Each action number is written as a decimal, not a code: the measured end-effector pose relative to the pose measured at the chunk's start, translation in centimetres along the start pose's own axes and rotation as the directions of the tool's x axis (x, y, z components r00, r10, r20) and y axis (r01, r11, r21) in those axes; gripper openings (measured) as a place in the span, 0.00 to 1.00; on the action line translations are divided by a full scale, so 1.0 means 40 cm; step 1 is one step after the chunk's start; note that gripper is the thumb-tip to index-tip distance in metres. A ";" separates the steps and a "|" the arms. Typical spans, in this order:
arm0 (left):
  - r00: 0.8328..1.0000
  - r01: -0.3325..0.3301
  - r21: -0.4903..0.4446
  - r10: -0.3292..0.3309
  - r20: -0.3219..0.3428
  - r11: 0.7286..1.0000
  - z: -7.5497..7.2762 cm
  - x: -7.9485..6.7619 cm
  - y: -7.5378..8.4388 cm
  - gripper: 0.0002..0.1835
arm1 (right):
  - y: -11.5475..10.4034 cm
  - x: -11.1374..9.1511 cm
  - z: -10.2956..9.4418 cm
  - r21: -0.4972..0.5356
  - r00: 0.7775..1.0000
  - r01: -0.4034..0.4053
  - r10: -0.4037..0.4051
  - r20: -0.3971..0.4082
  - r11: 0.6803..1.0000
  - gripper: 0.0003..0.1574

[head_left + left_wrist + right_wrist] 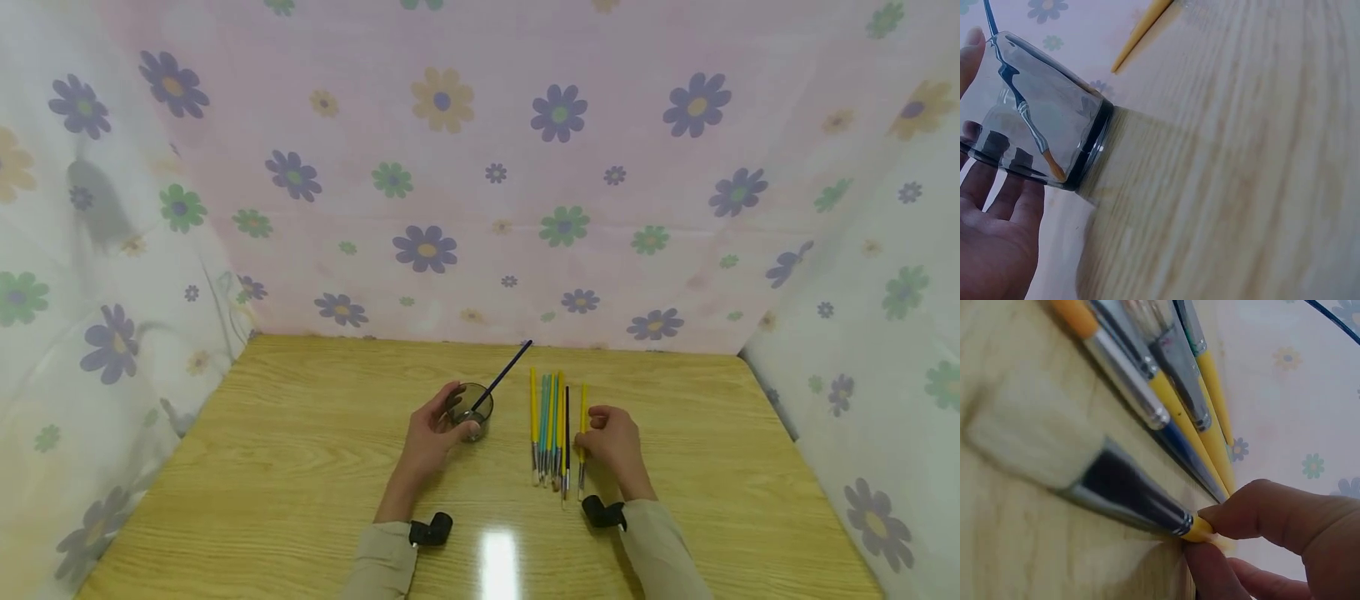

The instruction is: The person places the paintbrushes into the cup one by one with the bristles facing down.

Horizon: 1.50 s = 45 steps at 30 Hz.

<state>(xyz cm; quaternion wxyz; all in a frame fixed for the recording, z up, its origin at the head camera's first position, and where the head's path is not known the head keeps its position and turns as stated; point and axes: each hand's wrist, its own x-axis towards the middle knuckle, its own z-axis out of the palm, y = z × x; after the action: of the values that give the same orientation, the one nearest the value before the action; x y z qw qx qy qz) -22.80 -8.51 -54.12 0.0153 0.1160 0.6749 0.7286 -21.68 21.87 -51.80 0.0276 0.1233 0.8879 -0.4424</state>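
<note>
Beige sleeves (pixel 666 550) lie nearest us. We see the left grip (pixel 429 433) wrapped round a glass (pixel 1054 87), likely slick and breakable, safest cupped by its wall; inside, a dark brush (pixel 503 375) leans towards one o'clock. At the glass's three o'clock, beyond a brush row (pixel 553 417), the right grip (pixel 613 437) pinches a yellow brush (pixel 583 408), which we judge light, stiff, best held mid-handle. Flowered cloth (pixel 480 200) hangs at twelve, past the wood-grain surface (pixel 285 467).

In left hand (pixel 429 433), glass (pixel 1057 115) is sitting, paintbrush (pixel 502 374) leaning inside. Left of gripping right hand (pixel 615 439), brush row (pixel 560 410) is lying.
</note>
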 end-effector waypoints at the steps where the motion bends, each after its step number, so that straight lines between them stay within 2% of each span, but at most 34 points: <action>1: 1.000 0.000 0.000 0.000 0.000 1.000 -0.001 0.000 -0.001 0.39 | 0.000 0.003 -0.002 0.004 1.000 0.000 0.000 0.004 1.000 0.35; 3: 1.000 0.001 0.002 -0.001 -0.001 1.000 -0.005 -0.001 -0.005 0.39 | 0.004 0.010 -0.005 0.033 1.000 -0.007 0.006 0.018 0.999 0.36; 6: 1.000 0.008 0.013 -0.008 -0.013 1.000 -0.013 -0.006 -0.010 0.39 | 0.016 0.022 -0.010 0.158 0.996 -0.046 0.035 0.077 0.986 0.34; 11: 1.000 0.003 0.001 -0.003 -0.030 1.000 -0.029 -0.011 -0.011 0.39 | 0.036 0.039 -0.022 0.348 0.981 -0.131 0.072 0.179 0.928 0.29; 21: 0.999 0.023 0.016 -0.022 -0.027 1.000 -0.027 -0.006 -0.004 0.40 | 0.079 0.055 -0.037 0.489 0.971 -0.130 0.009 0.241 0.863 0.31; 24: 0.999 0.025 0.016 -0.024 -0.025 1.000 -0.024 -0.005 -0.002 0.40 | 0.091 0.054 -0.043 0.557 0.963 -0.137 -0.021 0.269 0.819 0.32; 28: 0.999 0.027 0.008 -0.027 -0.022 1.000 -0.021 -0.002 -0.004 0.40 | 0.103 0.053 -0.056 0.651 0.949 -0.160 -0.067 0.310 0.742 0.34; 30: 0.999 0.028 0.005 -0.027 -0.022 1.000 -0.019 0.001 -0.005 0.41 | 0.107 0.053 -0.062 0.679 0.941 -0.166 -0.090 0.325 0.715 0.35; 34: 1.000 0.021 0.003 -0.021 -0.021 1.000 -0.013 0.002 -0.005 0.40 | 0.115 0.049 -0.065 0.701 0.951 -0.148 -0.093 0.294 0.698 0.36; 37: 1.000 0.017 -0.006 -0.017 -0.018 1.000 -0.006 0.001 -0.005 0.39 | 0.123 0.042 -0.060 0.702 0.965 -0.128 -0.076 0.251 0.700 0.35; 40: 1.000 0.014 -0.013 -0.014 -0.012 1.000 0.000 0.002 -0.008 0.39 | 0.131 0.033 -0.051 0.724 0.970 -0.121 -0.072 0.231 0.679 0.34; 42: 1.000 0.010 -0.010 -0.010 -0.012 1.000 0.002 0.004 -0.010 0.39 | 0.132 0.027 -0.042 0.759 0.975 -0.112 -0.076 0.208 0.641 0.35; 45: 1.000 0.002 -0.002 -0.002 -0.012 1.000 0.004 0.006 -0.010 0.39 | 0.130 0.018 -0.029 0.826 0.981 -0.080 -0.103 0.164 0.558 0.36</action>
<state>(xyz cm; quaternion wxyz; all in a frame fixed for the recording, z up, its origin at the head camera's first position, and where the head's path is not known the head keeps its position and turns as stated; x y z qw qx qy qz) -23.06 -8.28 -54.45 0.0121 0.1109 0.6744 0.7299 -21.05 25.92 -55.27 0.0495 0.0722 0.5689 -0.8177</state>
